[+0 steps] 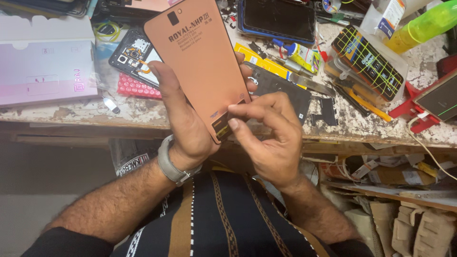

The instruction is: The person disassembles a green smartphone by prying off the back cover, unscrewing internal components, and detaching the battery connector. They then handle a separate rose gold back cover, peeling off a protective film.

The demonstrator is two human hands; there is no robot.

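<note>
My left hand (pixel 183 119) holds a copper-coloured phone display panel (pixel 200 57) by its lower end, back side up, tilted away over the workbench. A small flex connector tab (pixel 222 127) sits at the panel's bottom edge. My right hand (pixel 269 135) pinches that tab between thumb and forefinger. A grey watch is on my left wrist.
The worn white workbench (pixel 95 112) carries an opened phone body (pixel 133 57), a red dotted mat (pixel 135 87), a pink box (pixel 45 69), a dark tablet (pixel 278 19), a glue tube (pixel 300 54), a phone bound with yellow bands (pixel 369 62) and a green bottle (pixel 423 26). Cardboard scraps fill the shelf below on the right.
</note>
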